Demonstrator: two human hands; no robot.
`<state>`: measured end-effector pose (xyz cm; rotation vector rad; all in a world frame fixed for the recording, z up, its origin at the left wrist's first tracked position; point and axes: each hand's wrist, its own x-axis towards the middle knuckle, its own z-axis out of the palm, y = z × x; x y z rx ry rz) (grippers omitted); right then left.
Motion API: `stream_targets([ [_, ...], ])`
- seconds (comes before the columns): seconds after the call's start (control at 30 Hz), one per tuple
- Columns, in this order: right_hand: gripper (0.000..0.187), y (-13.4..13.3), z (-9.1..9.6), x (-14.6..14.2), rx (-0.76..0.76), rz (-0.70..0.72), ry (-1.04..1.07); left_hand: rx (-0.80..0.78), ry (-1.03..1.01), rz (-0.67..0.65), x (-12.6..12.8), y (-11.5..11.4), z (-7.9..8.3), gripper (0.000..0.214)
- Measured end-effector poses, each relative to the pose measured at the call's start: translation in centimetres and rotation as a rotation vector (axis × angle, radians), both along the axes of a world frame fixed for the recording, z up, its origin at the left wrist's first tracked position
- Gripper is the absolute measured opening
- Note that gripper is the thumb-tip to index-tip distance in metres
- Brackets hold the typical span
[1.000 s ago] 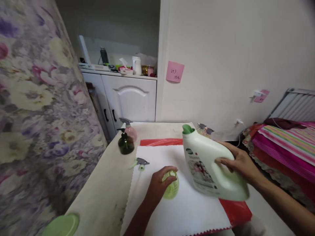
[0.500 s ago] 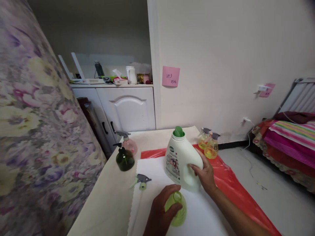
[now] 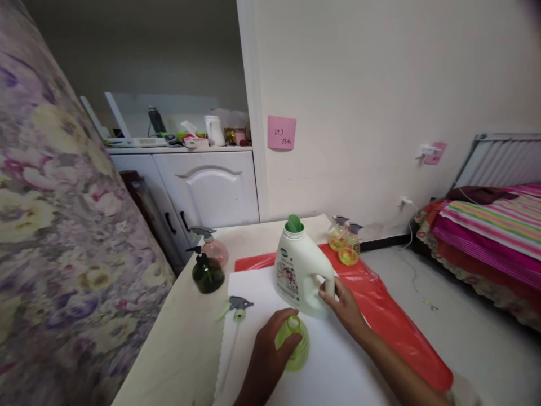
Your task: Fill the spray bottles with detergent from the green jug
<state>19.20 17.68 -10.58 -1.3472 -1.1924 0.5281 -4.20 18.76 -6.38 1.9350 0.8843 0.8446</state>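
Note:
My left hand [image 3: 269, 347] is closed around an open-necked, pale green ribbed spray bottle [image 3: 300, 356], upright on the white sheet; no sprayer is on it. Just behind stands a large white detergent jug [image 3: 302, 270] with a printed label and a green piece in its open mouth. My right hand [image 3: 343, 304] has its fingers and thumb at the jug's side handle, gripping it. To the left lies a grey trigger sprayer head [image 3: 240, 304] with its tube pointing towards me.
A dark green pump bottle [image 3: 208, 274] and a pink spray bottle [image 3: 217, 252] stand at the table's left. Two spray bottles with yellow liquid, the nearer one [image 3: 349, 254] included, stand back right on red plastic sheeting [image 3: 380, 304]. A floral curtain [image 3: 71, 225] hangs left.
My right hand has shifted from the jug's back side to its handle, and the jug has turned slightly so the handle opening shows. The view has swung a little right.

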Motion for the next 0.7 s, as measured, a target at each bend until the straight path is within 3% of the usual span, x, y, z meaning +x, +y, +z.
stream_targets([
  [0.2,0.046,-1.5,-2.0,0.4,0.032,0.024,-0.037,0.018,0.013,-0.010,0.1,0.3,0.1,0.033],
  [0.4,0.046,-1.4,-2.1,0.1,0.064,-0.024,-0.097,0.028,0.003,-0.005,0.2,0.8,-0.5,0.035],
  [0.5,0.055,-1.8,-2.4,0.0,0.052,-0.081,-0.142,0.013,-0.004,0.005,0.2,0.9,-0.8,0.037],
  [0.6,0.056,-4.0,-3.5,0.4,0.021,-0.150,-0.208,0.007,0.011,0.006,0.1,0.9,-1.0,0.041],
  [0.7,0.047,-7.9,-5.3,1.0,-0.015,-0.195,-0.285,-0.009,0.030,-0.002,0.1,0.9,-1.1,0.043],
])
